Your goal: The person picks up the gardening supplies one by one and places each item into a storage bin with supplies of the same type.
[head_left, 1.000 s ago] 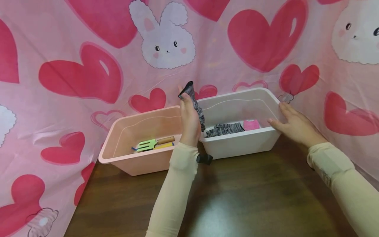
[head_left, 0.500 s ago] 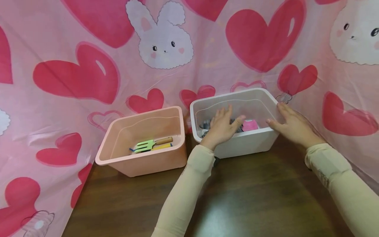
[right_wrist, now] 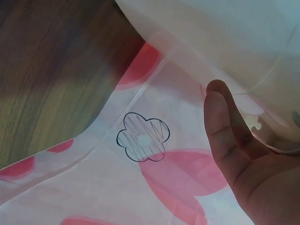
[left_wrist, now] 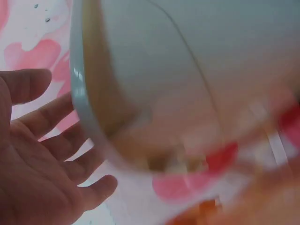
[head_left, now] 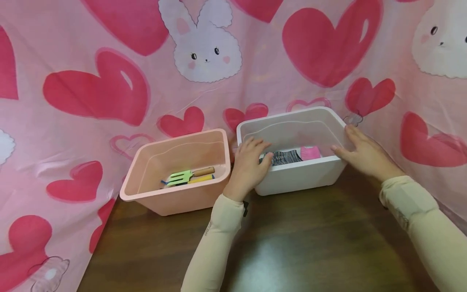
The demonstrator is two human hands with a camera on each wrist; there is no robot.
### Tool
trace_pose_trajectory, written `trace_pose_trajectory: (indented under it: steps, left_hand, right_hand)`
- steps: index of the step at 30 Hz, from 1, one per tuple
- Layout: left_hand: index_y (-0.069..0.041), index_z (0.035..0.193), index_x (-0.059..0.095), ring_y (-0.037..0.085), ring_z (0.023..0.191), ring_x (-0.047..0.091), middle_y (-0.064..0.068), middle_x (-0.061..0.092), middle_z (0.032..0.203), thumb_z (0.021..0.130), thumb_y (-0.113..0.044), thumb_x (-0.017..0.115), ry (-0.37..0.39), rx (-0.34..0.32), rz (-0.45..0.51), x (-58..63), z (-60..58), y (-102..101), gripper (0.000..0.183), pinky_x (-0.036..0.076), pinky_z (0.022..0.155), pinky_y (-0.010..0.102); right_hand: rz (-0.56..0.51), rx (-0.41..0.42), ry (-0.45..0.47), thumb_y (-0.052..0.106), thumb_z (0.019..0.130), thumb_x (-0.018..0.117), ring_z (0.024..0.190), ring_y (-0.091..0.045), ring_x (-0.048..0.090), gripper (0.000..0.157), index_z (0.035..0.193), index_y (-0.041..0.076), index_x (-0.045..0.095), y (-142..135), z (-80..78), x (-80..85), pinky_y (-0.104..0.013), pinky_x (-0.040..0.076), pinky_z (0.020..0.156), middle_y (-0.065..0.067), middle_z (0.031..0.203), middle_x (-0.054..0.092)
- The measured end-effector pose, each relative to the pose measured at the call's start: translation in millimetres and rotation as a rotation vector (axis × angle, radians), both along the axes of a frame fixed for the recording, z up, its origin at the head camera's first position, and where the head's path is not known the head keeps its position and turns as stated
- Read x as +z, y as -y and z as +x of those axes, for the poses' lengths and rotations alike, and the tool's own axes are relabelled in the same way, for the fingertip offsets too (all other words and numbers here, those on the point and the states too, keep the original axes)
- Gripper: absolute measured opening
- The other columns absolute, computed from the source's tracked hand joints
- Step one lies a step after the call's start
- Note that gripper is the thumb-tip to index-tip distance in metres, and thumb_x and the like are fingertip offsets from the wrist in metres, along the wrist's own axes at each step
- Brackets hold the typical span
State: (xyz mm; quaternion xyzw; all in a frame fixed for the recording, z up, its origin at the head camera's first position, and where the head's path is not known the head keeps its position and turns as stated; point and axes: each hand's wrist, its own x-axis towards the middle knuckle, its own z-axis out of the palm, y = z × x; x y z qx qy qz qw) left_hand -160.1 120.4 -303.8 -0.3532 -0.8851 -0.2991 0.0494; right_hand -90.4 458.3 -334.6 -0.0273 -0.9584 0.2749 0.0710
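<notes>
My left hand (head_left: 249, 164) is at the left end of the white bin (head_left: 297, 178), palm toward it. Its fingers are spread and nothing is in them; the left wrist view shows the fingertips right at the bin's rim (left_wrist: 79, 93). Against the bin's right end rests my right hand (head_left: 365, 156), thumb near the front corner, fingers along the outer side. Inside the white bin lies a mottled grey-and-black knitted piece (head_left: 286, 158), partly hidden by my left hand and the front wall. A pink piece of fabric (head_left: 310, 153) lies to its right.
Left of the white bin stands a peach bin (head_left: 182, 198), with a green hand fork (head_left: 180, 177) and a yellow-handled tool (head_left: 201, 179) inside. Both bins rest on a dark wooden table (head_left: 292, 243). A pink heart-and-rabbit cloth (head_left: 255, 61) hangs close behind and at the sides.
My left hand moved with a mottled grey knitted piece from between the bins into the white bin, then came back left without it. My right hand stayed at the bin's right end.
</notes>
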Motion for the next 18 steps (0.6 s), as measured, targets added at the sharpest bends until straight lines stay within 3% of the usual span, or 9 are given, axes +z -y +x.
trace_pose_trajectory:
  steps: [7, 11, 14, 18]
  left_hand:
    - [-0.01, 0.136, 0.064, 0.034, 0.146, 0.029, 0.013, 0.05, 0.148, 0.101, -0.026, 0.059, -0.185, 0.021, -0.001, -15.9, 6.6, 21, 0.038, 0.012, 0.119, 0.059]
    - [-0.012, 0.139, 0.062, 0.034, 0.147, 0.027, 0.013, 0.049, 0.149, 0.101, -0.027, 0.061, -0.223, 0.033, -0.041, -24.3, 11.1, 31, 0.041, 0.01, 0.119, 0.059]
    - [-0.013, 0.143, 0.058, 0.034, 0.148, 0.024, 0.014, 0.044, 0.153, 0.1, -0.032, 0.062, -0.223, 0.049, -0.088, -29.8, 14.8, 39, 0.048, 0.008, 0.119, 0.059]
    - [-0.016, 0.151, 0.05, 0.036, 0.15, 0.019, 0.016, 0.034, 0.159, 0.1, -0.041, 0.061, -0.229, 0.067, -0.148, -36.0, 19.3, 47, 0.058, 0.008, 0.119, 0.059]
  right_hand:
    - [-0.016, 0.01, 0.069, 0.054, 0.099, 0.053, 0.149, -0.047, -0.004, 0.096, 0.16, 0.004, -0.002, -22, -3.8, -2.5, -0.071, 0.005, 0.113, -0.024, 0.165, -0.006]
    - [-0.021, 0.003, 0.044, 0.051, 0.099, 0.055, 0.148, -0.051, -0.001, 0.096, 0.16, 0.005, -0.003, -30, -1.7, -8.0, -0.073, 0.007, 0.111, -0.028, 0.164, -0.004]
    - [0.005, -0.04, -0.028, 0.049, 0.098, 0.059, 0.145, -0.056, 0.005, 0.096, 0.162, 0.006, 0.002, -32, 5.8, -15.3, -0.076, 0.01, 0.108, -0.031, 0.163, 0.001]
    - [0.115, -0.128, -0.23, 0.047, 0.096, 0.062, 0.138, -0.061, 0.022, 0.088, 0.159, 0.002, 0.022, -21, 18.9, -24.1, -0.078, 0.016, 0.106, -0.034, 0.159, 0.017]
